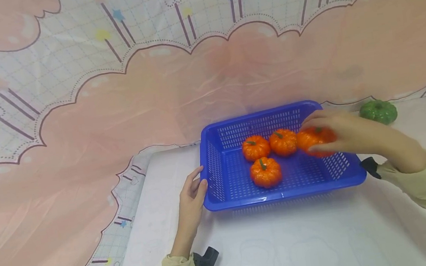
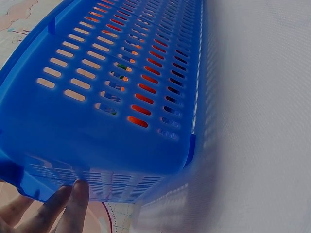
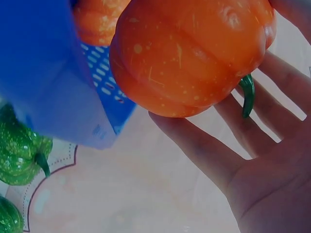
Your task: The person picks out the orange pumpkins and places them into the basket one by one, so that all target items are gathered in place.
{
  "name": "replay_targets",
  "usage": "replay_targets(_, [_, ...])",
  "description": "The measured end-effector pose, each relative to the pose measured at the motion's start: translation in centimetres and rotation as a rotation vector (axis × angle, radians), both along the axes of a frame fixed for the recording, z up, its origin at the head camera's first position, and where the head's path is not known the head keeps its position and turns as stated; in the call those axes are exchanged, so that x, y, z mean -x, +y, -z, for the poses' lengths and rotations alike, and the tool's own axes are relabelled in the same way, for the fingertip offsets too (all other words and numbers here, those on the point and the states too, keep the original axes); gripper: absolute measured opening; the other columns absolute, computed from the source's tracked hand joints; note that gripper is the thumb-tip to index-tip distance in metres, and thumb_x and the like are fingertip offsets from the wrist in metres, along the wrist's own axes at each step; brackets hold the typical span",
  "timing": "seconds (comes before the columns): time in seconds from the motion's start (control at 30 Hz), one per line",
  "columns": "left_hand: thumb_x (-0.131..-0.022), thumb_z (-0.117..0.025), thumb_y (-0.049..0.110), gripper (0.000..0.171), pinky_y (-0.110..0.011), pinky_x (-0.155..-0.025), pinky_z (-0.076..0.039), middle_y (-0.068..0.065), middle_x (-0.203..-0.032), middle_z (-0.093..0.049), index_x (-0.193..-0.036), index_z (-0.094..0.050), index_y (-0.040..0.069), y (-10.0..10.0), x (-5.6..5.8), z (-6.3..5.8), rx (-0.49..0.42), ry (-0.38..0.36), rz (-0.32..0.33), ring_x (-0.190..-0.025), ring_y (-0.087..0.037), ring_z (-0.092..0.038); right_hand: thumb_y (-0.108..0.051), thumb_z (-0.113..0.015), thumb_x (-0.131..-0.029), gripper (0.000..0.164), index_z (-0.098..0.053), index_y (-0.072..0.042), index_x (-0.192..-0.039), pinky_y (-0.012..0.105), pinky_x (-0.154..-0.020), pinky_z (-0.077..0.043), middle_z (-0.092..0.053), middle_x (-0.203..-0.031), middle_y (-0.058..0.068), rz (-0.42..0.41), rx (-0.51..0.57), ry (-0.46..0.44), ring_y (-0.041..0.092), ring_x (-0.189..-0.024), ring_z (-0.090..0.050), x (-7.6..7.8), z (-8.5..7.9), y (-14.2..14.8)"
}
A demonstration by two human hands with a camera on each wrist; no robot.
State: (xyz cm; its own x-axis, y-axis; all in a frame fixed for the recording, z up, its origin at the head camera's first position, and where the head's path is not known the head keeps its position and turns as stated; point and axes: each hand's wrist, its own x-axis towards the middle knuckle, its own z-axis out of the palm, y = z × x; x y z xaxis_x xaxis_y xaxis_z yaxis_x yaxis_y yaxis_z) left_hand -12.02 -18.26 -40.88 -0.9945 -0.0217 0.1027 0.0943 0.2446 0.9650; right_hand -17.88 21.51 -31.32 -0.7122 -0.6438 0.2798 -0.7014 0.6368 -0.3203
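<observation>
My right hand [image 1: 340, 130] holds a shiny orange pumpkin [image 1: 313, 139] with a green stem, at the right end of a blue plastic basket [image 1: 284, 196]. Fingers and thumb spread around it in the right wrist view, where the pumpkin [image 3: 189, 58] is clear of the basket wall [image 3: 43, 73]. Inside the basket are an orange pumpkin [image 1: 255, 148] at the left, another orange pumpkin [image 1: 283, 142] beside it, and a third orange pumpkin [image 1: 265, 172] in front. My left hand [image 1: 192, 202] touches the basket's left end, its fingers [image 2: 77, 204] extended against the outer wall.
A green pumpkin [image 1: 379, 112] lies on the white table [image 1: 282, 244] beyond the basket's right end. The right wrist view shows a green pumpkin [image 3: 22, 145] and part of another green pumpkin [image 3: 8, 216]. Behind hangs a pink patterned cloth [image 1: 133, 103].
</observation>
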Motion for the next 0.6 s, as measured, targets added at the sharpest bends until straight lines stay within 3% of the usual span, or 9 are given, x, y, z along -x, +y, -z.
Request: replay_targets(0.6, [-0.103, -0.056, 0.029, 0.044, -0.050, -0.104, -0.048, -0.019, -0.128, -0.064, -0.145, -0.048, 0.019, -0.1, 0.1, 0.1, -0.016, 0.007, 0.006, -0.120, -0.032, -0.062, -0.032, -0.079, -0.085, 0.042, -0.069, -0.007, -0.117, 0.052, -0.095, -0.053, -0.066, -0.117, 0.008, 0.008, -0.034, -0.028, 0.030, -0.111, -0.062, 0.5, 0.2, -1.8])
